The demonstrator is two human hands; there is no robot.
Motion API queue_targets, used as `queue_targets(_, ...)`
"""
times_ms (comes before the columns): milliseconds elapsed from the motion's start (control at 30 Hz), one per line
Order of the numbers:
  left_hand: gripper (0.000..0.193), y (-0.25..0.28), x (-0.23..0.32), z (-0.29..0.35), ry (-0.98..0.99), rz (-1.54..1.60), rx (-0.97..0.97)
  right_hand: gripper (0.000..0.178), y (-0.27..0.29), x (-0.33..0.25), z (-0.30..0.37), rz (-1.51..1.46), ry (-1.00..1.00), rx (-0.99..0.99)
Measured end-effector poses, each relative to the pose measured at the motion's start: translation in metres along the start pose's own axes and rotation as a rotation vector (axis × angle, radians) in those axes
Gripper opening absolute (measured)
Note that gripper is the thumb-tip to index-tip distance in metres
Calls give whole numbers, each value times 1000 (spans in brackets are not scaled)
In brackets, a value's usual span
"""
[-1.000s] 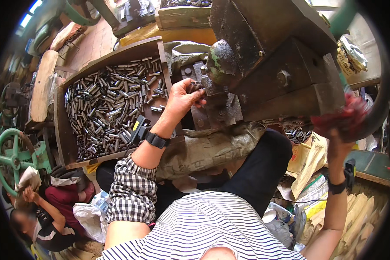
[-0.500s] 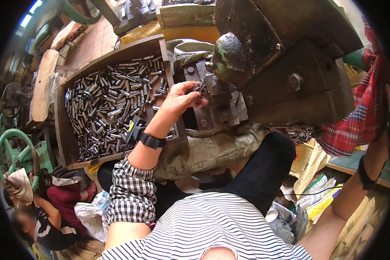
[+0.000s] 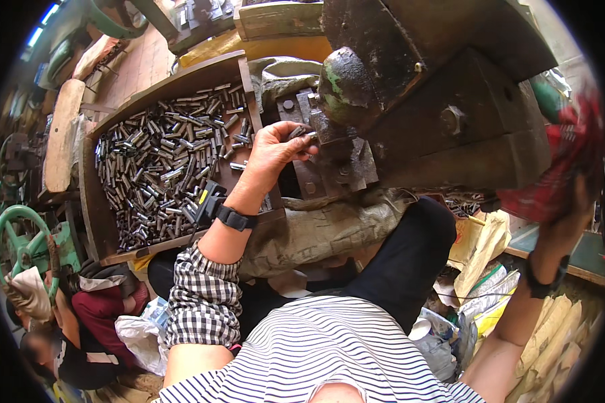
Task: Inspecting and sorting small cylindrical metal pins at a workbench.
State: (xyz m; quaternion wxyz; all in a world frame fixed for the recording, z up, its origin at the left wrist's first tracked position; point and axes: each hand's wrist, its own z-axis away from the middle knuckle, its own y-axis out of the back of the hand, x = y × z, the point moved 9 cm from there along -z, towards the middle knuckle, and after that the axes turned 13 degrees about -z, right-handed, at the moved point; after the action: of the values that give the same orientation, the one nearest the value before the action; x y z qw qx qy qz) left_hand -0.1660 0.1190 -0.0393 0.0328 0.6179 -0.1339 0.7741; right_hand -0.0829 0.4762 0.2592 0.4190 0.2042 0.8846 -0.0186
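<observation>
My left hand (image 3: 282, 146) is closed, thumb and fingers pinching a small metal tube (image 3: 310, 135) right beside the dark die block (image 3: 333, 134) of a heavy machine. A bright end of the tube shows between the fingertips; whether more pieces are in the hand is hidden. At the far right, my right arm reaches up to a red plaid cloth (image 3: 551, 181). My right hand (image 3: 580, 191) is smeared by motion against that cloth, so its fingers and any grip cannot be made out.
Left of the machine stands a wooden tray (image 3: 87, 195) heaped with short metal tubes (image 3: 175, 161). A grey sack (image 3: 309, 235) lies below the die. The machine's dark body (image 3: 444, 134) fills the upper right. Another person (image 3: 81, 349) sits near a green handwheel (image 3: 23, 248) at lower left.
My right arm has swung inward, and the plaid cloth has shifted and blurred. My left hand stays by the die; the tube's bright end now shows at its fingertips. The view has shifted slightly.
</observation>
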Motion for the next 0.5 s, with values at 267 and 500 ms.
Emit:
queue_targets(267,14,-4,15,0,-40,-316,83,85,13,38,35,-20,-9,-94)
queue_targets(500,27,20,12,9,73,-442,44,90,-14,-6,-29,-226,-265,-65)
